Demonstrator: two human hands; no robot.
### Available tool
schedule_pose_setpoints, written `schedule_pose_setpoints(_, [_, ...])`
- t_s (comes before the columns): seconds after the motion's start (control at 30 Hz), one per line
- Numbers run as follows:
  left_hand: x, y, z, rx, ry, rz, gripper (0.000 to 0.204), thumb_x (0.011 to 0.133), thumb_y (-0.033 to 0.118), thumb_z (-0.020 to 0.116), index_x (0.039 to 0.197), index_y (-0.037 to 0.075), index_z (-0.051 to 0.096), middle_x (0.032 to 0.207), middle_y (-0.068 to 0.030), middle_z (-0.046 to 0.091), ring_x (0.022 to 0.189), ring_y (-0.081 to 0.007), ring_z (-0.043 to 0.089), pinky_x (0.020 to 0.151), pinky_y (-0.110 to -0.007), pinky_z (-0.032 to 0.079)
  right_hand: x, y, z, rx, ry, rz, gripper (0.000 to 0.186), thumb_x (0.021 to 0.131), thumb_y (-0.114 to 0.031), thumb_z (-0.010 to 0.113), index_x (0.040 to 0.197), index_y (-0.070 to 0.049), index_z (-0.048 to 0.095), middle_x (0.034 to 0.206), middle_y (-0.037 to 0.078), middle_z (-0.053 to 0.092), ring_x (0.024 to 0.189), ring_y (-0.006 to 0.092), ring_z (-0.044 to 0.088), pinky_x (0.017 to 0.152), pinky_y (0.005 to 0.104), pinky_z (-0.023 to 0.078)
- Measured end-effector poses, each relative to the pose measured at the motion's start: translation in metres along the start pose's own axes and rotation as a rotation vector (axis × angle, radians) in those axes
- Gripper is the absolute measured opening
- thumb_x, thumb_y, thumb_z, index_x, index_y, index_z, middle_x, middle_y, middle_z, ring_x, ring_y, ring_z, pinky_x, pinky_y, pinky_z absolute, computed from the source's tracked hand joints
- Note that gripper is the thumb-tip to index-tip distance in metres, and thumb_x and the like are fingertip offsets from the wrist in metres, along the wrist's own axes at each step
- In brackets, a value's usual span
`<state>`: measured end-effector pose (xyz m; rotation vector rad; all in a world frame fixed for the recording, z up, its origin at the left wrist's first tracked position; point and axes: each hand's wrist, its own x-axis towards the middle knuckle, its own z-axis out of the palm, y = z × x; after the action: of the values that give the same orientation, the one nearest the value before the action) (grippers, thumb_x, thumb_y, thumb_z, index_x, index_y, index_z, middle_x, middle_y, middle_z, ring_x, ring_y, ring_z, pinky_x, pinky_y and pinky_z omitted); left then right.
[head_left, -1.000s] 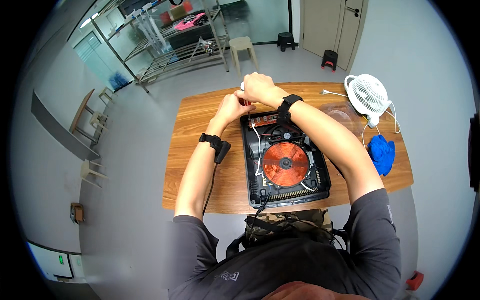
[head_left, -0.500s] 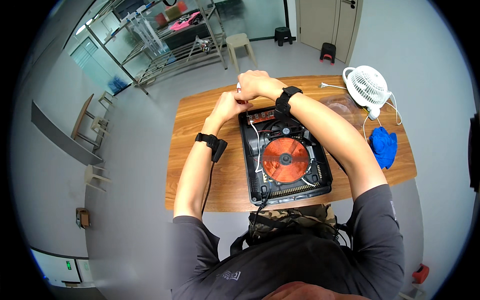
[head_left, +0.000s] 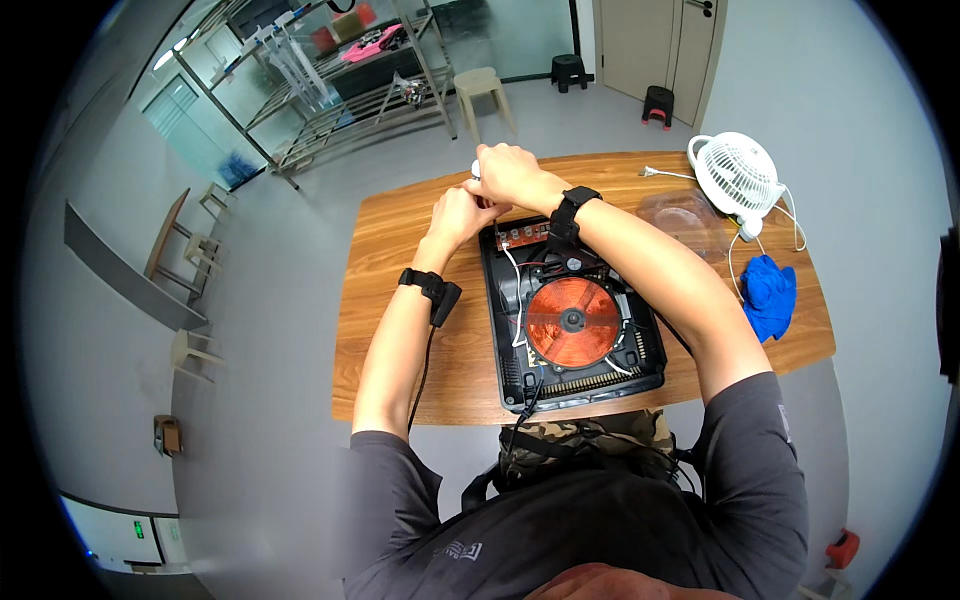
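Note:
An opened induction cooker (head_left: 506, 365) lies on the wooden table in front of me, its round copper coil (head_left: 572, 322) in the middle of the black casing. Above the casing's far left corner, my right hand (head_left: 510, 178) is closed round the handle of a screwdriver (head_left: 476, 169); only its pale end shows clearly. My left hand (head_left: 461, 214) is closed beside it, fingertips pinched at the lower part of the screwdriver. Just under the hands is a reddish-brown circuit strip (head_left: 524, 236) with a white wire. The screwdriver's tip is too small to make out.
To the right on the table (head_left: 385, 350) stand a white fan (head_left: 737, 172) with its cord, a clear plastic tray (head_left: 684, 222) and a crumpled blue cloth (head_left: 768, 297). Beyond the table are a beige stool (head_left: 480, 84) and a metal rack (head_left: 360, 100).
My right hand has turned slightly about the screwdriver's handle, and the left has shifted a little. The induction cooker stays in place.

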<state>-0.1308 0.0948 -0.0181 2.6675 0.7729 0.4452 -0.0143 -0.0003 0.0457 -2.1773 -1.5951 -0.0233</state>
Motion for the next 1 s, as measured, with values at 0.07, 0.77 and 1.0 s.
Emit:
schedule_pose_setpoints(0.07, [0.005, -0.005, 0.002, 0.070, -0.054, 0.037, 0.044, 0.080, 0.049, 0.081, 0.093, 0.007, 0.074, 0.090, -0.0142, 0.076, 0.089, -0.0348, 0.072, 0.079, -0.043, 0.055, 0.007, 0.011, 0.003, 0.025, -0.031, 0.026, 0.057, 0.081, -0.045, 0.076, 0.112, 0.002, 0.066, 0.103, 0.023, 0.073, 0.099, 0.0405, 0.071, 0.085, 0.0483, 0.057])
schedule_pose_setpoints(0.77, [-0.006, -0.003, 0.002, -0.140, -0.055, 0.183, 0.030, 0.081, 0.025, 0.084, 0.090, 0.000, 0.070, 0.076, -0.0100, 0.068, 0.072, -0.0225, 0.064, 0.071, -0.037, 0.052, -0.012, 0.016, -0.007, 0.038, -0.102, 0.008, 0.054, 0.074, -0.041, 0.081, 0.106, 0.001, 0.067, 0.099, 0.024, 0.074, 0.096, 0.0416, 0.072, 0.083, 0.0499, 0.058])
schedule_pose_setpoints(1.0, [-0.006, -0.012, 0.008, -0.311, -0.075, 0.190, 0.032, 0.080, 0.022, 0.085, 0.097, 0.000, 0.070, 0.088, -0.0158, 0.073, 0.082, -0.0296, 0.071, 0.077, -0.041, 0.054, -0.014, 0.011, -0.010, 0.060, -0.116, 0.034, 0.055, 0.075, -0.049, 0.078, 0.098, 0.001, 0.072, 0.096, 0.025, 0.074, 0.094, 0.0409, 0.073, 0.084, 0.0487, 0.058])
